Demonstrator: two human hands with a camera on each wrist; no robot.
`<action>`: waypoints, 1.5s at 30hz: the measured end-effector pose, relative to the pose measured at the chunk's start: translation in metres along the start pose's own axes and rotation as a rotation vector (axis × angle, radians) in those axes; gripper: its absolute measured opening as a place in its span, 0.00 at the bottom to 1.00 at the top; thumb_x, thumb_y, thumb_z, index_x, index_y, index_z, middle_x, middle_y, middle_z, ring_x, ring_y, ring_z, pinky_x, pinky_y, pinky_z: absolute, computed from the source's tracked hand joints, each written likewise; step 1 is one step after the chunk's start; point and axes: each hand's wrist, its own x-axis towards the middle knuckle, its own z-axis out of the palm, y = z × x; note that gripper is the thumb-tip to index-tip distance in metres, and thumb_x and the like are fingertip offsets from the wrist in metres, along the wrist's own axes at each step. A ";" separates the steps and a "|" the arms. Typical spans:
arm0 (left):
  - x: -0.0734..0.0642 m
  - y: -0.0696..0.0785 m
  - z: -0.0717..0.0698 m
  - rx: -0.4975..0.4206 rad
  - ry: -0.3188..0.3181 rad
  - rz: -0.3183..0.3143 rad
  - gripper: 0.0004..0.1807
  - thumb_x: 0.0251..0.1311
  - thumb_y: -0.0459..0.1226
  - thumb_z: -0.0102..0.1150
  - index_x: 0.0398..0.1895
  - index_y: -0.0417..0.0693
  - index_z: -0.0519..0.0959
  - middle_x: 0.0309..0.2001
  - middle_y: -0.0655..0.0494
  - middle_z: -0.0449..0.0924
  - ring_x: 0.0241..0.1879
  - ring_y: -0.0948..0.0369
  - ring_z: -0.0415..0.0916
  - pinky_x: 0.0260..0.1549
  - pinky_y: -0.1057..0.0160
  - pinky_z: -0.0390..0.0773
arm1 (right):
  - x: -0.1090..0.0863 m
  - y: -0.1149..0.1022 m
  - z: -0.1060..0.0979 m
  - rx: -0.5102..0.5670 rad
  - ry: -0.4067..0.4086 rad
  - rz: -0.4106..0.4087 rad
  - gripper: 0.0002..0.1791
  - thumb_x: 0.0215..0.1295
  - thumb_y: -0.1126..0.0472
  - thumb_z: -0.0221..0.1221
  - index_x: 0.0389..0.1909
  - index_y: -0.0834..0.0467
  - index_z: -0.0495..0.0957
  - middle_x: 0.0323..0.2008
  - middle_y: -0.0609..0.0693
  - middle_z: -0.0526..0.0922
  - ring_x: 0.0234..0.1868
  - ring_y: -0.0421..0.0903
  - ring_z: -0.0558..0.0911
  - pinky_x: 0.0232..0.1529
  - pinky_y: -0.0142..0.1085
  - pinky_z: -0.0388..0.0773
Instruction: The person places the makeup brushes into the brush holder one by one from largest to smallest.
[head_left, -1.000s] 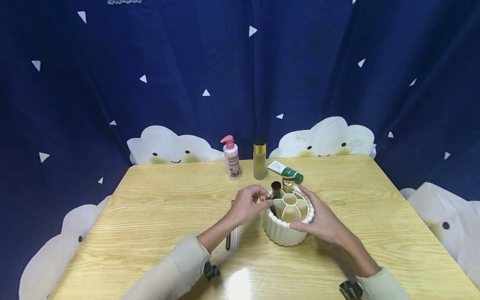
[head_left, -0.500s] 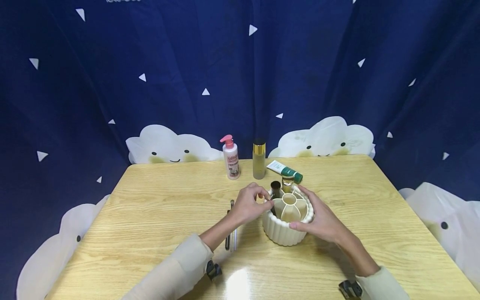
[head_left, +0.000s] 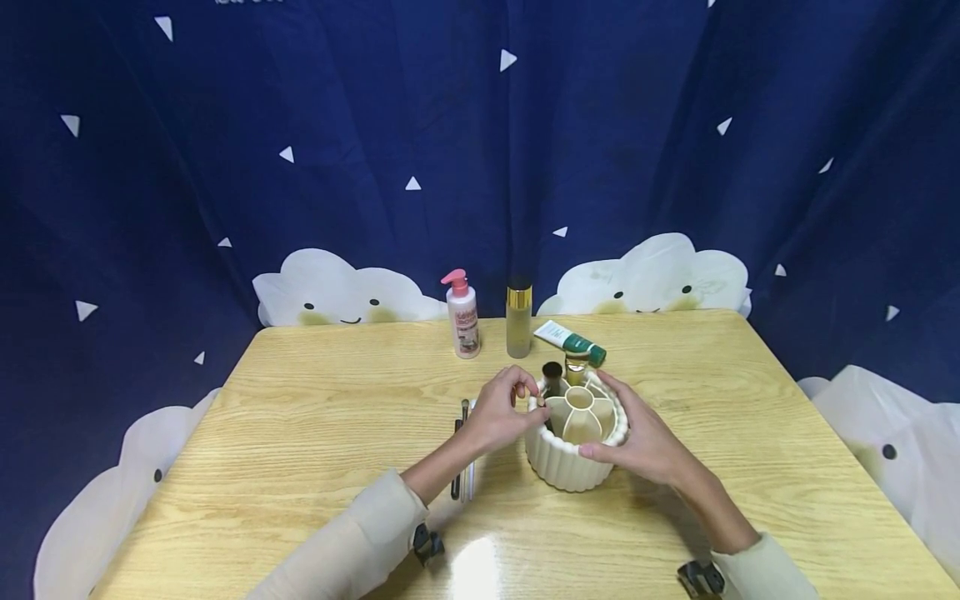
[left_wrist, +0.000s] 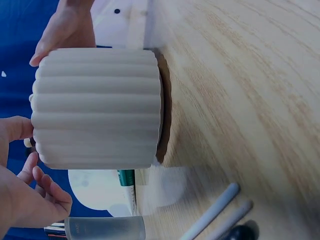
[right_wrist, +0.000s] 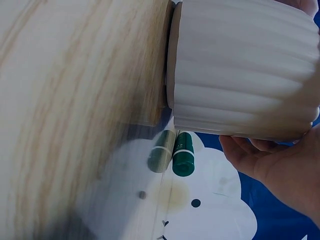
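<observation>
A cream, ribbed round makeup organizer with divided compartments stands on the table. My right hand grips its right side, the thumb on the front rim. At the left rim, my left hand pinches a slim makeup brush, mostly hidden by the fingers and the wall; its dark lower part slants into a left compartment. A dark-bristled brush and a gold-banded brush stand in the rear compartments. Several thin brushes lie on the table beneath the left forearm.
Behind the hands stand a pink pump bottle and a frosted bottle with a gold collar. A white and green tube lies behind the organizer. A dark blue curtain hangs beyond the wooden table.
The left fingers and the pinched brush have shifted slightly at the organizer's left rim, with less of the brush showing now. The right hand and organizer stay in place.
</observation>
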 end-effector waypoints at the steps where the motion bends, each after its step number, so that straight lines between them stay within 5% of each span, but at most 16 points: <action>1: 0.000 -0.001 -0.001 -0.012 -0.007 0.004 0.16 0.46 0.40 0.69 0.36 0.49 0.74 0.32 0.54 0.70 0.32 0.59 0.66 0.31 0.70 0.65 | 0.000 0.000 0.000 -0.001 0.001 0.002 0.59 0.43 0.46 0.72 0.74 0.51 0.47 0.67 0.62 0.63 0.61 0.62 0.71 0.57 0.63 0.68; 9: -0.006 -0.012 -0.014 -0.133 -0.105 -0.014 0.19 0.50 0.41 0.67 0.42 0.44 0.74 0.37 0.48 0.74 0.35 0.60 0.70 0.32 0.70 0.69 | -0.003 0.001 0.003 -0.010 -0.001 0.015 0.59 0.44 0.45 0.72 0.74 0.50 0.47 0.68 0.62 0.62 0.63 0.63 0.69 0.58 0.65 0.65; 15: -0.006 -0.030 -0.026 -0.195 -0.051 -0.036 0.22 0.55 0.40 0.64 0.50 0.41 0.72 0.41 0.44 0.77 0.38 0.58 0.73 0.35 0.67 0.70 | -0.003 0.001 0.003 -0.029 0.006 0.018 0.60 0.44 0.44 0.72 0.74 0.49 0.46 0.68 0.62 0.62 0.63 0.63 0.69 0.58 0.66 0.65; 20: -0.007 -0.044 -0.038 -0.161 -0.004 -0.077 0.24 0.56 0.40 0.63 0.54 0.40 0.71 0.44 0.45 0.77 0.41 0.57 0.76 0.36 0.67 0.75 | -0.002 0.000 0.003 -0.042 0.007 0.017 0.60 0.44 0.44 0.71 0.74 0.47 0.45 0.68 0.62 0.62 0.64 0.63 0.68 0.58 0.66 0.65; 26: -0.007 -0.060 -0.055 -0.086 0.069 -0.117 0.18 0.54 0.38 0.64 0.46 0.38 0.76 0.42 0.45 0.80 0.41 0.54 0.78 0.31 0.67 0.79 | -0.002 -0.001 0.002 -0.036 0.002 0.005 0.60 0.45 0.45 0.71 0.74 0.50 0.44 0.69 0.62 0.61 0.64 0.64 0.68 0.58 0.66 0.64; 31: -0.008 -0.072 -0.066 -0.013 0.102 -0.220 0.18 0.51 0.36 0.66 0.43 0.34 0.76 0.38 0.45 0.80 0.36 0.56 0.77 0.28 0.68 0.76 | -0.002 -0.001 0.001 -0.035 0.002 0.013 0.60 0.45 0.45 0.71 0.74 0.50 0.44 0.68 0.62 0.62 0.63 0.63 0.69 0.58 0.66 0.65; 38: -0.012 -0.083 -0.068 0.002 0.090 -0.336 0.15 0.48 0.31 0.66 0.38 0.30 0.77 0.30 0.46 0.79 0.24 0.56 0.78 0.22 0.69 0.76 | -0.001 0.000 0.001 -0.027 0.003 0.008 0.60 0.45 0.46 0.71 0.74 0.51 0.44 0.68 0.62 0.61 0.63 0.63 0.69 0.59 0.65 0.64; 45: -0.019 -0.088 -0.060 0.049 0.050 -0.374 0.13 0.45 0.30 0.68 0.32 0.31 0.76 0.25 0.45 0.81 0.19 0.54 0.82 0.19 0.66 0.80 | -0.002 -0.001 0.001 -0.008 0.000 0.008 0.60 0.45 0.46 0.71 0.74 0.51 0.44 0.68 0.63 0.62 0.63 0.63 0.69 0.58 0.65 0.65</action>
